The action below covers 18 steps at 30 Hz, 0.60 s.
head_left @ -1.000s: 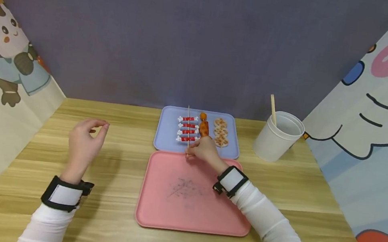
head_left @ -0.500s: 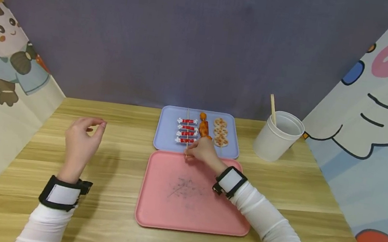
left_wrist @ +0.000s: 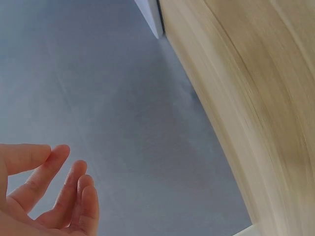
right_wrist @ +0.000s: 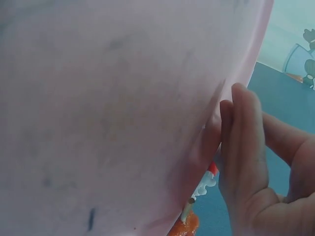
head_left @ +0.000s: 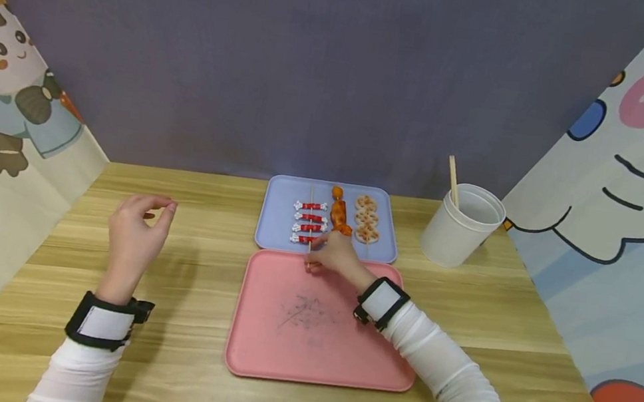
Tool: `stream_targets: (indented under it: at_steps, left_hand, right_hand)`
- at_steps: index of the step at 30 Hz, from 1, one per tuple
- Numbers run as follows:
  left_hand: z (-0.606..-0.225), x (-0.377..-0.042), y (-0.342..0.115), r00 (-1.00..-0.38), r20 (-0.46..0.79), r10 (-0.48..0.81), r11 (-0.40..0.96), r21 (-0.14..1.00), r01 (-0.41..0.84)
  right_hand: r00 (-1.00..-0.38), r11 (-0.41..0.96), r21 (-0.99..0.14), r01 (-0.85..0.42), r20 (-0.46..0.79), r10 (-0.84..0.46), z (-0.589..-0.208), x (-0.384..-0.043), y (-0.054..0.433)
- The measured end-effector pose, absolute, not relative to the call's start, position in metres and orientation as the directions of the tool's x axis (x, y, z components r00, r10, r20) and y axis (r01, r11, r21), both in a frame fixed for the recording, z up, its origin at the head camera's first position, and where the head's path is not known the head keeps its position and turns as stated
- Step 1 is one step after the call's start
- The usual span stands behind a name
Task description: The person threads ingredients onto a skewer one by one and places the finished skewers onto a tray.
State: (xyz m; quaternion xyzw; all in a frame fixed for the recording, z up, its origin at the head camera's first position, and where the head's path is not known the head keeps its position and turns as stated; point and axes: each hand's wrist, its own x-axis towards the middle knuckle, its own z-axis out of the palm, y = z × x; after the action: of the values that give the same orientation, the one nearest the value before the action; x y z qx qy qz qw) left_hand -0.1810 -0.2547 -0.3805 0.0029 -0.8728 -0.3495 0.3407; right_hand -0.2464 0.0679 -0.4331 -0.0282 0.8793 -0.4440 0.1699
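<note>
A skewer [head_left: 310,218] with several red pieces, white and knobbly at their ends, lies on the blue tray [head_left: 277,222] in the head view. My right hand [head_left: 341,253] pinches the lower end of its stick, over the edge where the blue tray meets the pink tray [head_left: 264,328]. In the right wrist view the fingers [right_wrist: 246,137] lie close to the pink tray, and the fingertip grip is partly hidden. My left hand [head_left: 139,229] hovers over the table at the left, thumb and index tips together, the other fingers loosely curled, holding nothing.
Right of the held skewer, an orange-brown skewer [head_left: 338,213] and a skewer of pale round slices [head_left: 366,220] lie on the blue tray. A white bucket [head_left: 453,237] with wooden sticks [head_left: 454,180] stands at the back right. A grey wall closes the back.
The red-and-white skewer has slid a little toward me, its lower end moving over the pink tray with my right hand. The left hand has shifted slightly left.
</note>
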Motion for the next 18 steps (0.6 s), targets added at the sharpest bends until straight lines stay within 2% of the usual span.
stream_targets:
  at_steps: [8, 18]
  left_hand:
    - [-0.381, -0.181, -0.2531, -0.774, 0.585, -0.243, 0.755, 0.615, 0.228]
    - [-0.383, -0.1839, -0.2517, -0.769, 0.596, -0.231, 0.756, 0.608, 0.244]
  right_hand:
    - [-0.919, 0.536, -0.828, 0.164, -0.325, -0.222, -0.4323, -0.2481, 0.0677]
    - [-0.928, 0.613, -0.782, 0.114, -0.304, -0.214, -0.4346, -0.2487, 0.0689]
